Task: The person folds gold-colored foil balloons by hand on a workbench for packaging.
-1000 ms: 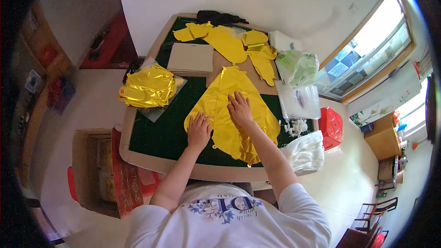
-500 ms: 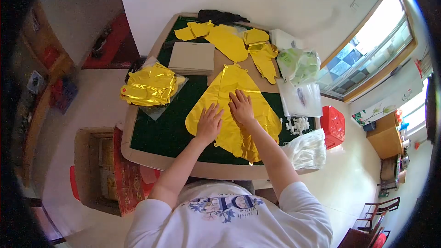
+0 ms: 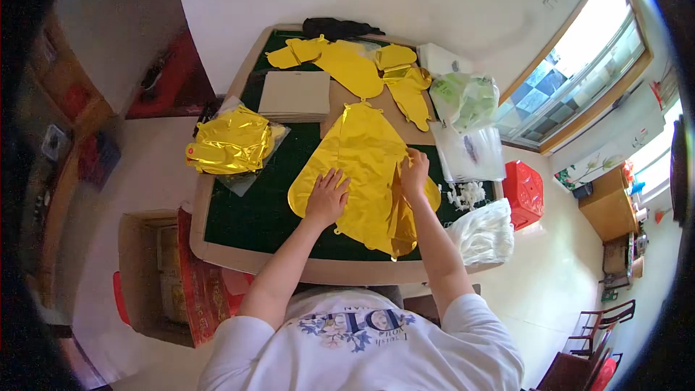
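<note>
A flat, uninflated gold foil balloon [image 3: 362,148] lies on the dark green table top in front of me, its narrow end pointing away. My left hand [image 3: 328,199] rests flat on its left half, fingers stretched out. On the right side, my right hand [image 3: 415,174] has its fingers closed on the foil, where a crease runs down towards the near edge. The fingertips are partly hidden. Beyond it lie more flat gold balloons [image 3: 351,69], and a shiny pile of folded gold balloons [image 3: 232,141] sits on clear plastic at the left.
A stack of grey-beige cardboard sheets [image 3: 295,93] lies at the back left. Along the right edge are a green-printed plastic bag [image 3: 463,98], clear bags [image 3: 470,152], small white pieces [image 3: 467,194] and a white bundle [image 3: 481,239]. A red stool [image 3: 523,192] and a cardboard box [image 3: 152,268] flank the table.
My right hand has moved from lying flat near the middle of the balloon to its right side and closed on the foil there. The left hand stays flat in place.
</note>
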Action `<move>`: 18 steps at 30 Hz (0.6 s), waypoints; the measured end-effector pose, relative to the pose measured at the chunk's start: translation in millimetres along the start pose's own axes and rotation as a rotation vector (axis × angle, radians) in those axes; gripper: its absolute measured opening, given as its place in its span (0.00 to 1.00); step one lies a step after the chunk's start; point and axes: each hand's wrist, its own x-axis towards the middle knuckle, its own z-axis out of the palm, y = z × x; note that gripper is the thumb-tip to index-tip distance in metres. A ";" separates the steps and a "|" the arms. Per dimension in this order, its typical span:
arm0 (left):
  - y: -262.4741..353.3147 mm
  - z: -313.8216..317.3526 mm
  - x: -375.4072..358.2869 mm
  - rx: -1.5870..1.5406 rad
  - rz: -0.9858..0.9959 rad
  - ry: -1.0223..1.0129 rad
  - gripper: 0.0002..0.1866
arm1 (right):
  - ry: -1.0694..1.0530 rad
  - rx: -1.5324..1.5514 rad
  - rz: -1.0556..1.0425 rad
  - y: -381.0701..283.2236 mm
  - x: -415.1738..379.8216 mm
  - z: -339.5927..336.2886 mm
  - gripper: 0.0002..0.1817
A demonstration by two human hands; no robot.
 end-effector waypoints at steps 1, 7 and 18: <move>0.3 -0.3 0.1 -0.005 0.004 -0.006 0.21 | -0.009 -0.052 0.062 10.1 -1.5 -5.9 0.14; 1.7 -2.0 0.5 0.000 0.022 0.010 0.20 | -0.191 -0.167 0.233 26.7 -1.9 -11.9 0.19; 1.0 -3.0 1.6 0.009 0.010 -0.036 0.22 | -0.228 -0.232 0.200 26.4 0.8 -9.5 0.18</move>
